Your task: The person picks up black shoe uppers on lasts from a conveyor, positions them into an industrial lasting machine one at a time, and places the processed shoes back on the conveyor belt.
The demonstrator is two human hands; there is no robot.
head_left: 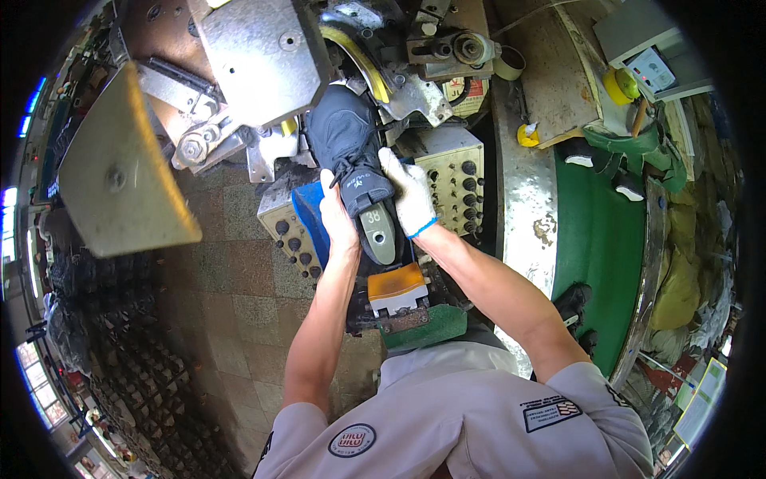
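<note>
A dark shoe upper point(343, 128) with laces is stretched over a grey-green shoe last point(378, 231), its toe pointing away from me under the metal head of a machine point(263, 60). My left hand point(338, 215), bare, closes along the left side of the shoe near the ankle opening. On the opposite side my right hand point(410, 191), in a white glove with a blue cuff, grips the shoe by the tongue and collar. Just below the heel end sits an orange pad point(396, 282) on a metal bracket. The toe tip is partly hidden by the machine.
Control boxes with black knobs point(456, 188) point(294, 243) flank the shoe on both sides. A large pale plate point(120, 172) juts out at the left. To the right runs a green conveyor belt point(594, 239) carrying dark shoes point(573, 302). Racks of shoes point(120, 383) stand at the far left.
</note>
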